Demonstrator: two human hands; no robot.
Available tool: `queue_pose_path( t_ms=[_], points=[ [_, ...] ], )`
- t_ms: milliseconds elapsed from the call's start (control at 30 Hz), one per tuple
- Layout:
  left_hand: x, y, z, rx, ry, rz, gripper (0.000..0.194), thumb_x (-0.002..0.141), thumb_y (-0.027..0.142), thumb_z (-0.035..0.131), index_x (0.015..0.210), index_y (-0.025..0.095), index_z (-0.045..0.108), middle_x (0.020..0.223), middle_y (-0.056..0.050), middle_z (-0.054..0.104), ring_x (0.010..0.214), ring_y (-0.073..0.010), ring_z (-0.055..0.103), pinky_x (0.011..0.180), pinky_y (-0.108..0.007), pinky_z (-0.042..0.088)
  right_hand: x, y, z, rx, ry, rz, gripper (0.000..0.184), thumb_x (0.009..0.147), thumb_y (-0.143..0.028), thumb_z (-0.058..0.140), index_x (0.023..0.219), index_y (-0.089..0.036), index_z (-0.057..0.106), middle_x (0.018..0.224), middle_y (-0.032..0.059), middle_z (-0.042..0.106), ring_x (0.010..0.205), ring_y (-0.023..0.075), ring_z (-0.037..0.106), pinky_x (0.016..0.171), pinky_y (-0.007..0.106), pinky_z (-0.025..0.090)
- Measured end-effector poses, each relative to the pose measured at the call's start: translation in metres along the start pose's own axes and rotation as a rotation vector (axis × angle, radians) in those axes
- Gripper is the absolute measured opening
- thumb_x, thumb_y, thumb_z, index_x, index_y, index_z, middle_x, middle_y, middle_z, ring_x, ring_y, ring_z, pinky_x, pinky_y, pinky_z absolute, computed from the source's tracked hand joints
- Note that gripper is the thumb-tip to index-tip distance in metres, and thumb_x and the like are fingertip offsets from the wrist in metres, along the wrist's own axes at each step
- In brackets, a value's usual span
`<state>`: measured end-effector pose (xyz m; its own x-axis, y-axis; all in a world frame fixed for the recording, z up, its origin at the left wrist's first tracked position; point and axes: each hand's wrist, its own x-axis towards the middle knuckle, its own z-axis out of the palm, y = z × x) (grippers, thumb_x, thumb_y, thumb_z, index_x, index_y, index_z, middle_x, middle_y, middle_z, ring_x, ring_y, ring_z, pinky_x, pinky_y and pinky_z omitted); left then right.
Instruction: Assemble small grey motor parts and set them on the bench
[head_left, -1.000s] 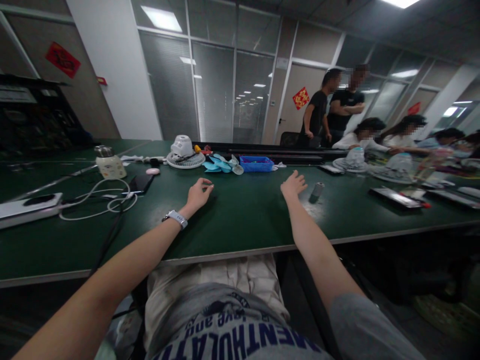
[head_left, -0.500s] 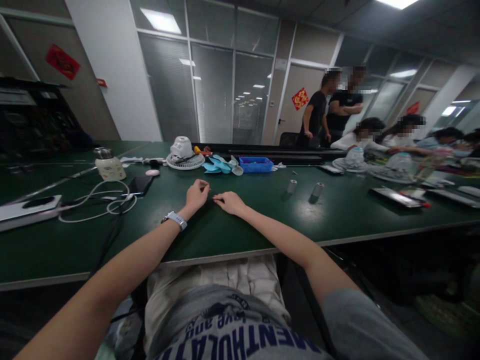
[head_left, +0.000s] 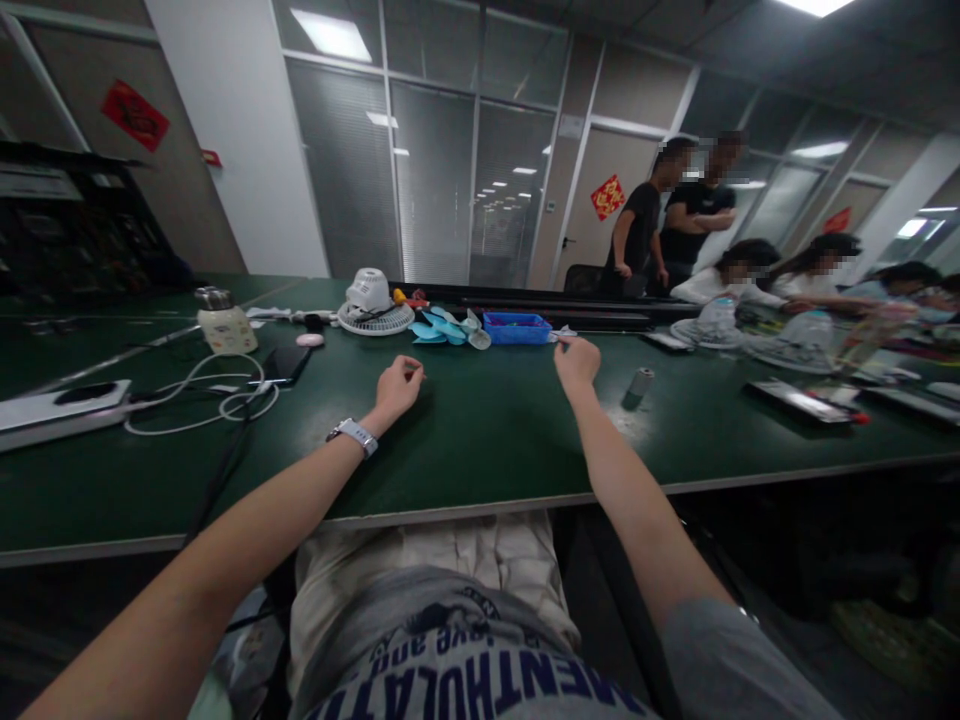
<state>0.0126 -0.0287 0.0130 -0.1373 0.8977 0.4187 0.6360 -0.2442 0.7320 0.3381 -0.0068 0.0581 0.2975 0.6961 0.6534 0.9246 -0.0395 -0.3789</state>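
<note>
My left hand hovers over the green table with thumb and fingers pinched; what it holds, if anything, is too small to make out. Stretched further forward, my right hand has its fingers drawn together by the right end of a blue basket; its fingertips are too blurred to show what is in them. Just right of that hand a small metal cylinder stands upright. Light blue fan blades lie left of the basket, beside a white fan housing on its round grille.
At the left are a cream bottle, a dark phone, a looped white cable and a white device. Black rails run along the back. Further right lie a tablet-like device and more fan parts; several people are there.
My right hand has moved away from the left hand, forward and right to the basket's end. The nearer-left metal cylinder no longer shows. My left hand has hardly moved.
</note>
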Motion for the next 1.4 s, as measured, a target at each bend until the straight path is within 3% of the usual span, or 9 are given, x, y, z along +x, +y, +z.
queue_pose_path(
  t_ms=[133,267,533,1100,1400],
  points=[
    [-0.001,0.003,-0.001,0.008,-0.001,-0.012,0.015,0.087,0.028,0.054,0.099,0.021,0.058,0.094,-0.008,0.075,0.086,-0.0226,0.070,0.078,-0.033,0.050,0.015,0.044,-0.010,-0.093,0.022,0.278,0.032,0.089,-0.016,0.051,0.113,-0.015,0.073,0.108,0.0170,0.071,0.103,0.0296,0.065,0.089,0.040,0.050],
    [-0.001,0.004,-0.001,0.022,0.010,-0.033,0.015,0.087,0.027,0.054,0.099,0.020,0.059,0.094,-0.007,0.075,0.087,-0.0215,0.070,0.080,-0.031,0.049,0.013,0.052,-0.005,-0.097,-0.074,0.365,0.029,0.088,-0.015,0.053,0.108,-0.015,0.074,0.106,0.0176,0.071,0.103,0.0292,0.066,0.088,0.038,0.050],
    [0.003,-0.004,0.003,0.004,0.020,0.015,0.015,0.086,0.029,0.055,0.098,0.021,0.059,0.090,-0.008,0.075,0.081,-0.0220,0.070,0.076,-0.032,0.049,0.012,0.046,-0.011,-0.071,-0.029,0.369,0.029,0.090,-0.016,0.053,0.112,-0.015,0.072,0.106,0.0185,0.070,0.104,0.0295,0.065,0.090,0.039,0.050],
    [0.000,-0.001,0.001,-0.002,0.006,0.009,0.015,0.085,0.030,0.055,0.096,0.021,0.060,0.088,-0.007,0.075,0.078,-0.0222,0.069,0.074,-0.033,0.049,0.009,0.034,-0.017,-0.157,-0.191,0.427,0.028,0.086,-0.021,0.061,0.110,-0.009,0.068,0.109,0.0224,0.067,0.108,0.0316,0.065,0.091,0.043,0.052],
    [-0.002,0.002,0.000,0.013,-0.017,-0.020,0.015,0.086,0.030,0.054,0.097,0.022,0.060,0.090,-0.006,0.075,0.082,-0.0213,0.069,0.076,-0.031,0.049,0.002,0.045,-0.009,-0.179,-0.193,0.446,0.038,0.084,-0.023,0.065,0.119,-0.008,0.061,0.113,0.0220,0.066,0.110,0.0308,0.064,0.090,0.040,0.052]
  ],
)
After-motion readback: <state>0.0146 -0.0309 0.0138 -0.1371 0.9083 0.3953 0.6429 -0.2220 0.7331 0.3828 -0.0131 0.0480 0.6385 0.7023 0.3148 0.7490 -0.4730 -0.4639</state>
